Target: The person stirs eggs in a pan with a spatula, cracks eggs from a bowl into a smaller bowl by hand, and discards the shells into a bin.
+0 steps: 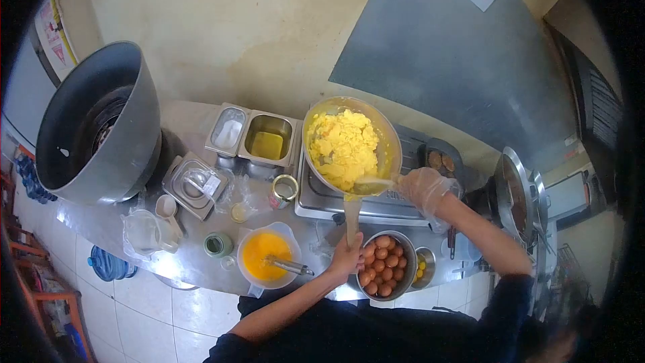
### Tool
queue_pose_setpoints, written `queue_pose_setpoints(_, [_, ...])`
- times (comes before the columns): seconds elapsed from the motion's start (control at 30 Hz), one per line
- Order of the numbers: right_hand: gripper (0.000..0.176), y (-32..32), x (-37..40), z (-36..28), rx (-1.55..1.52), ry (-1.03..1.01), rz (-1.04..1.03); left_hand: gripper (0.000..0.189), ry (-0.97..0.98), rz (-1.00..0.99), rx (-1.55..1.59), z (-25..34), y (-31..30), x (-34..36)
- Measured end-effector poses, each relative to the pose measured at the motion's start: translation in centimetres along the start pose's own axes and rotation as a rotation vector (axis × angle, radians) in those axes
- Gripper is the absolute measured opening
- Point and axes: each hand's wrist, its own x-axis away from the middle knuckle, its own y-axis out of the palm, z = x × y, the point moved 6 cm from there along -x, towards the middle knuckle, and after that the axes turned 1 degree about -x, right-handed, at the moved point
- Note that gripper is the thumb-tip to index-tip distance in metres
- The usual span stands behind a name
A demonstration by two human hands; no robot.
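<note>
A deep pan (392, 136) of yellow scrambled eggs (346, 142) sits over the stove (321, 196). My left hand (346, 257) is closed around the pan's pale handle (352, 215), which points toward me. In a clear plastic glove, my right hand (423, 188) grips a spatula (371, 184) whose blade lies at the near right edge of the eggs, inside the pan. Right beside my left hand stands a metal bowl (408, 281) of brown eggs (386, 265). To the left is a white jug (293, 242) of beaten egg with a whisk (289, 265) in it.
Metal containers (271, 121) of yellow fat and white powder stand left of the stove. An open tin (285, 188), a green jar (217, 245) and a plastic measuring jug (151, 230) are on the counter. A big grey pot (101, 128) stands far left, a wok (514, 195) far right.
</note>
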Motion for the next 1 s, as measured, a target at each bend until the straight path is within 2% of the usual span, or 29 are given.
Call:
queue_pose_setpoints(0.07, [0.029,2.5,-1.9,0.6,-0.058,0.075,-0.026,0.023,0.014,0.003,0.007,0.3,0.5,0.0])
queue_pose_setpoints(0.13, [0.031,5.7,-4.8,1.5,-0.297,0.222,0.208,0.023,0.026,0.015,0.007,0.4,0.7,0.3])
queue_pose_setpoints(0.2, [0.033,8.3,-7.2,2.3,-0.285,0.197,0.229,0.025,0.038,0.024,-0.010,0.7,0.6,0.6])
queue_pose_setpoints(0.27, [0.035,7.3,-7.4,1.9,-0.272,0.165,0.244,0.026,0.045,0.037,-0.020,0.1,-0.1,0.3])
queue_pose_setpoints(0.33, [0.040,6.5,-6.4,3.2,-0.655,0.338,0.233,0.026,0.060,0.044,-0.025,0.1,-0.4,0.1])
queue_pose_setpoints(0.37, [0.040,6.8,-6.5,3.9,-0.651,0.332,0.234,0.026,0.063,0.045,-0.029,0.2,-0.5,0.1])
queue_pose_setpoints(0.43, [0.044,6.2,-5.6,4.9,-0.770,0.184,0.380,0.026,0.058,0.041,-0.033,0.1,-0.4,0.3])
queue_pose_setpoints(0.57, [0.038,5.7,-3.8,5.8,-0.669,0.330,0.313,0.026,0.037,0.037,-0.002,0.1,-0.5,0.2])
queue_pose_setpoints(0.63, [0.031,9.4,-4.2,5.0,-0.148,0.298,0.131,0.026,0.041,0.012,0.023,0.4,-0.5,0.1])
queue_pose_setpoints(0.67, [0.031,11.0,-3.8,4.4,-0.151,0.296,0.128,0.028,0.021,0.000,0.033,0.7,-0.5,0.2])
queue_pose_setpoints(0.73, [0.025,12.8,-2.7,1.3,0.043,-0.026,0.245,0.029,-0.010,-0.012,0.039,0.6,-0.5,0.5])
queue_pose_setpoints(0.77, [0.025,10.2,-2.0,0.9,0.042,-0.025,0.243,0.029,-0.004,-0.022,0.043,0.5,-0.5,0.4])
queue_pose_setpoints(0.83, [0.025,2.7,0.2,0.4,-0.228,0.165,-0.061,0.028,0.005,-0.035,0.049,0.8,-0.2,0.3])
queue_pose_setpoints(0.9, [0.022,0.5,2.2,-1.7,-0.229,0.185,-0.066,0.025,-0.029,-0.016,0.054,1.1,0.0,0.7])
queue_pose_setpoints(0.97, [0.020,1.3,2.5,-2.8,-0.246,0.209,-0.074,0.025,-0.031,0.001,0.042,0.8,-0.1,0.5])
queue_pose_setpoints(1.0, [0.020,2.1,1.8,-3.4,-0.264,0.139,0.073,0.025,-0.034,0.006,0.028,0.5,-0.1,0.6])
